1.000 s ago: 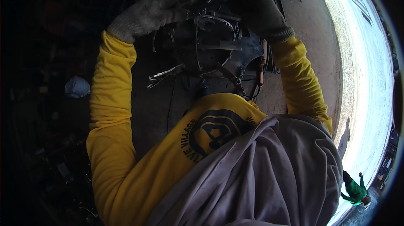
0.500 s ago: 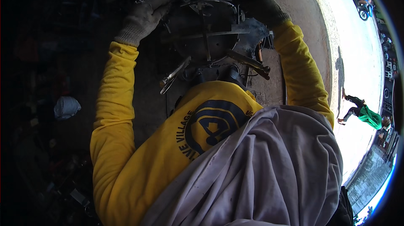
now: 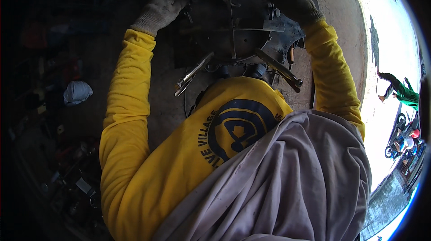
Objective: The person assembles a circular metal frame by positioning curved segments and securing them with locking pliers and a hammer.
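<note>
A dark round metal frame (image 3: 251,41) with thin crossing bars lies in front of me, much of it in shadow. My left hand (image 3: 165,9), in a greyish knit glove, is at its left side with fingers bent and pressed together; what they grip is hidden in the dark. Gloved too, my right hand (image 3: 289,2) reaches over the upper right side, its fingertips lost in shadow. Two shiny metal plier-like handles, one on the left (image 3: 194,74) and one on the right (image 3: 279,69), stick out from the near edge toward me.
A grey cloth (image 3: 278,173) hangs across my yellow shirt. A pale bundle (image 3: 78,93) lies on the dark floor at left, among dim clutter. On the bright road at right are a person in green (image 3: 406,94) and a motorcycle (image 3: 401,140) with riders.
The view has shifted, so the frame and both hands appear slightly farther right and up; the hands keep their places on it. Outside, the motorcycle and the person in green have moved.
</note>
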Demonstrator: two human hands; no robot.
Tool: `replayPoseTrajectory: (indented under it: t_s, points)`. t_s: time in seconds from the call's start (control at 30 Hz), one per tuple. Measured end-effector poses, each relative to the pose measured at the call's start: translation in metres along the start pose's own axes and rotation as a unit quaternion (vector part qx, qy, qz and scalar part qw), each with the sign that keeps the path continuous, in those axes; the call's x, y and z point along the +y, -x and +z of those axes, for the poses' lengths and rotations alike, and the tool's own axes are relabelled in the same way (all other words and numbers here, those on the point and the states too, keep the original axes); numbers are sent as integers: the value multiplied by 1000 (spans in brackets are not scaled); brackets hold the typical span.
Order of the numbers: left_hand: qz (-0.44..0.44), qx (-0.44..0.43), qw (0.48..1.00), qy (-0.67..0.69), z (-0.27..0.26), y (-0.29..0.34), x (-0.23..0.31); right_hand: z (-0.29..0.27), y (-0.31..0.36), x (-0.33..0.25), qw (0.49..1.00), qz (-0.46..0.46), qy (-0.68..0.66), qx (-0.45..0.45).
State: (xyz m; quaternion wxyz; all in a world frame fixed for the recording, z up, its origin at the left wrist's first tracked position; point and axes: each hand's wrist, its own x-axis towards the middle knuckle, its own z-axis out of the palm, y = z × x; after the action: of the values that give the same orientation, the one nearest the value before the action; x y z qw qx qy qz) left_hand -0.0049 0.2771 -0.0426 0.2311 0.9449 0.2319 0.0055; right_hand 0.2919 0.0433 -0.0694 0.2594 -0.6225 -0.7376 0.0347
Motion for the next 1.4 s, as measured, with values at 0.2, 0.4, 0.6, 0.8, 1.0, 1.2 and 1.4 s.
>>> replayPoseTrajectory:
  t_s: [0.2,0.4,0.6,0.8,1.0,1.2,1.4]
  points:
    - [6,-45,994,95,-6,0,-6,-3,0,4,999,-23,-46,14]
    - [28,-33,999,-6,-3,0,5,-9,-6,-12,999,37,23,-17]
    - [107,9,992,-70,7,0,-14,-13,-6,-5,999,29,2,-46]
    - [109,20,991,-76,12,2,-13,-22,-1,15,991,36,-113,-66]
    - [128,73,989,-28,12,-3,-4,-14,-6,23,985,48,-142,-90]
    - [116,22,986,116,28,-25,15,-8,-17,27,993,-86,12,-78]
    - [-72,-77,985,135,10,-30,63,-16,-15,16,974,-88,161,-131]
